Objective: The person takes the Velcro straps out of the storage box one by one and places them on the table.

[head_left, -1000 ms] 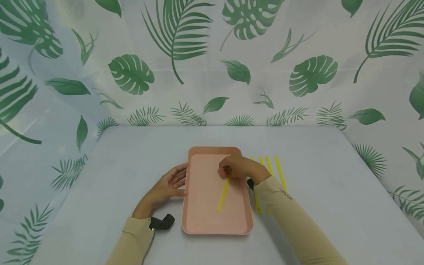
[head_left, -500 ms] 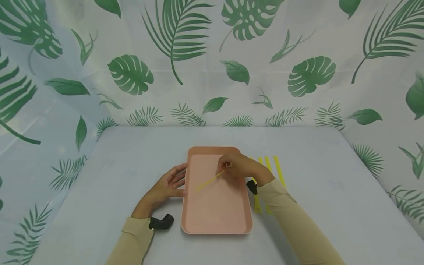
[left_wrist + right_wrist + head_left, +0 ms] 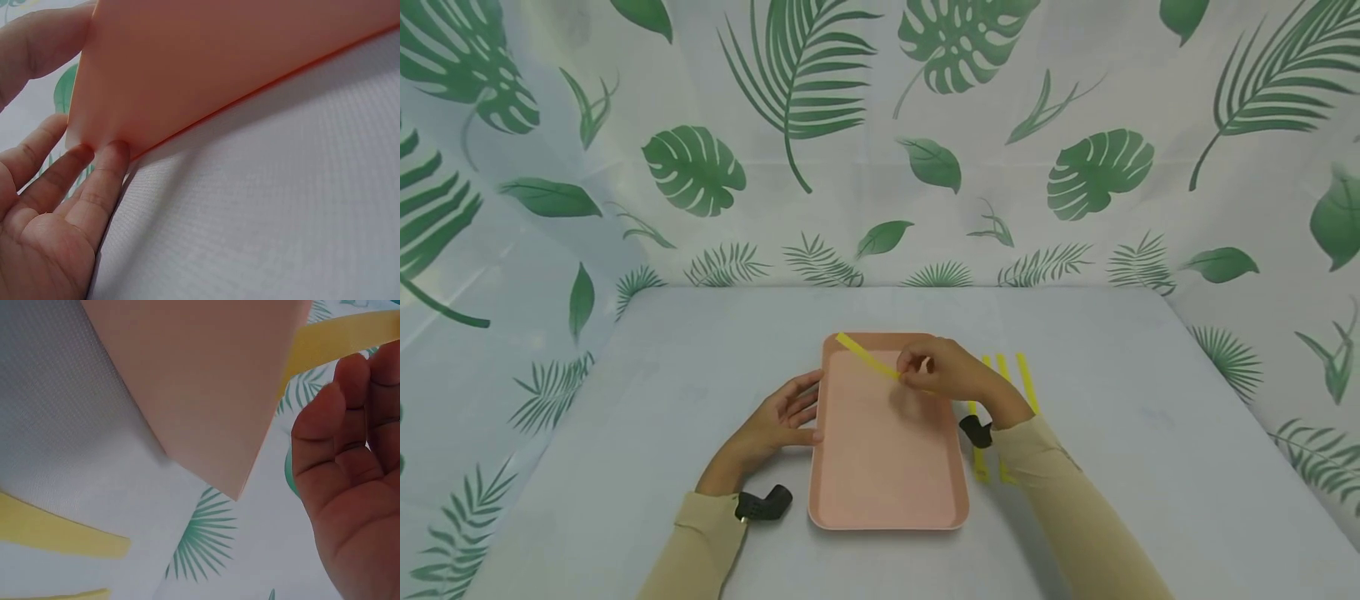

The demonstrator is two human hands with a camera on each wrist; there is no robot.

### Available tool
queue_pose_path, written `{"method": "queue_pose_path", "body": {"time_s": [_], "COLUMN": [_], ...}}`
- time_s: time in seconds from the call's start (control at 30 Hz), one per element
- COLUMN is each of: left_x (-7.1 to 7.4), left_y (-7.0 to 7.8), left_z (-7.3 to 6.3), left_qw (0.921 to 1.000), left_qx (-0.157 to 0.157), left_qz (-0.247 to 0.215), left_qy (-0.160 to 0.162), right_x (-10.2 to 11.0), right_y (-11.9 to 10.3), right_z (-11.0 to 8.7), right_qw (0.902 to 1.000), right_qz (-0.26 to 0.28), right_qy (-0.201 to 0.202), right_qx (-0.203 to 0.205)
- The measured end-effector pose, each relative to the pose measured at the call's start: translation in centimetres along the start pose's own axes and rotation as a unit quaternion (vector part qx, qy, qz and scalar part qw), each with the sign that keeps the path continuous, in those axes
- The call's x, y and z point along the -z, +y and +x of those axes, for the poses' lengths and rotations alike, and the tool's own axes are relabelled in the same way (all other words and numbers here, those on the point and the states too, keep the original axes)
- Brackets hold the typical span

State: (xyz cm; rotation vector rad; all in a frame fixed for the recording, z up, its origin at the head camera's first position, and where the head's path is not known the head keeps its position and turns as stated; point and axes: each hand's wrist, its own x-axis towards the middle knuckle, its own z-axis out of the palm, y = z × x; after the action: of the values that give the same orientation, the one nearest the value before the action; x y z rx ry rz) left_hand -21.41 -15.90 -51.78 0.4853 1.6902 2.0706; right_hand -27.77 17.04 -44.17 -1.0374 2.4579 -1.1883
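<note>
My right hand (image 3: 953, 373) pinches a flat yellow strip (image 3: 867, 356) above the far part of a pink rectangular tray (image 3: 887, 492). The strip's free end points to the tray's far left corner. In the right wrist view, the strip (image 3: 344, 339) runs from the fingertips past the tray's edge, and its held end is at the frame's border. My left hand (image 3: 772, 425) rests against the tray's left side with fingers spread. The left wrist view has its fingertips (image 3: 115, 156) touching the outer wall of the tray (image 3: 206, 62).
Several more yellow strips (image 3: 1027, 379) lie side by side on the white table (image 3: 1112, 417), right of the tray and partly under my right forearm. A leaf-printed cloth (image 3: 820, 167) rises behind the table. Each wrist carries a black camera mount (image 3: 765, 503).
The held strip has swung from pointing toward the tray's near side round to its far left corner. My right wrist has turned and shifted slightly right. The left hand stays put.
</note>
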Motion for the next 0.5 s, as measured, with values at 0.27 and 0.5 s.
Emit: {"method": "queue_pose_path", "body": {"time_s": [0.27,0.5], "left_x": [0.1,0.1], "left_y": [-0.1,-0.1], "left_z": [0.0,0.0], "left_qw": [1.0000,1.0000], "left_qx": [-0.002,-0.002], "left_qz": [0.000,0.001], "left_qy": [-0.002,-0.005], "right_x": [-0.1,0.1], "right_y": [-0.7,-1.1], "right_z": [-1.1,-2.1], "right_qw": [0.9972,0.9888], "right_qz": [0.051,0.131], "right_qy": [0.053,0.070], "right_qx": [-0.012,-0.019]}}
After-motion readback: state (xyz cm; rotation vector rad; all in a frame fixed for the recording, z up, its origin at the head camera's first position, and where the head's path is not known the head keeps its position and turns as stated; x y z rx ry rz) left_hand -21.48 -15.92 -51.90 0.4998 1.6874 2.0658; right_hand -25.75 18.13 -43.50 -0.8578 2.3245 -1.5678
